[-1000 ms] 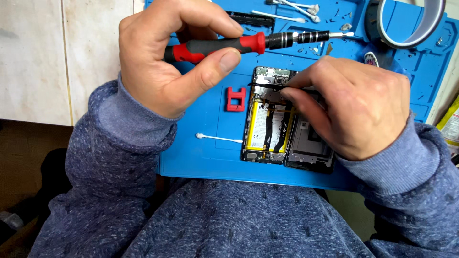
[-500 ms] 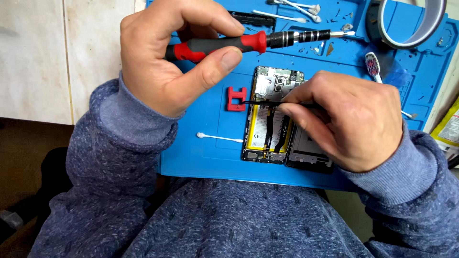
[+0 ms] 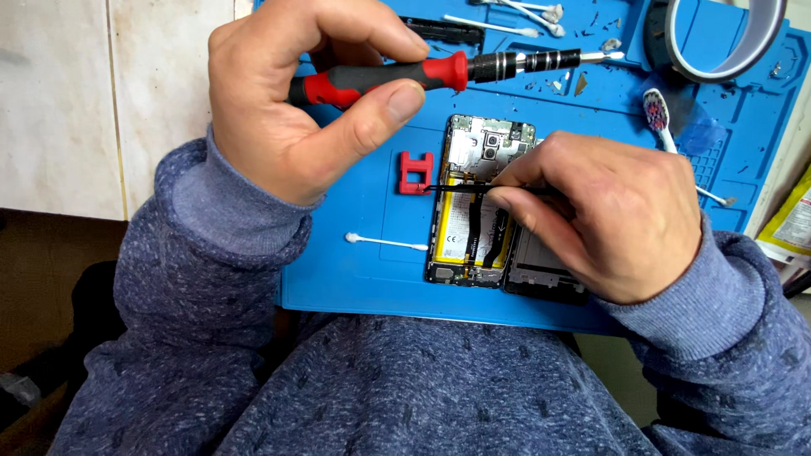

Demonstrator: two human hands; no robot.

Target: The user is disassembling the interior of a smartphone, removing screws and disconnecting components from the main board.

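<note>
My left hand [image 3: 312, 101] grips a red and black screwdriver [image 3: 439, 72], held level above the blue work mat [image 3: 355, 279] with its tip pointing right. My right hand [image 3: 608, 215] pinches thin black tweezers [image 3: 452, 187] whose tip reaches left across an opened phone [image 3: 473, 211]. The phone lies back-off on the mat, showing its yellow-edged battery, black ribbon cables and a circuit board. My right hand covers the phone's right side and a dark panel beside it.
A small red plastic tool [image 3: 416, 172] sits left of the phone, with a cotton swab [image 3: 384, 243] below it. Further swabs [image 3: 507, 21], a tape roll [image 3: 726, 38], a toothbrush [image 3: 657, 114] and small debris lie at the mat's far edge. Tiled floor is on the left.
My right hand has slid rightward and lower, uncovering the phone's circuit board, and the tweezers now reach left over the battery. The left hand has kept the screwdriver still.
</note>
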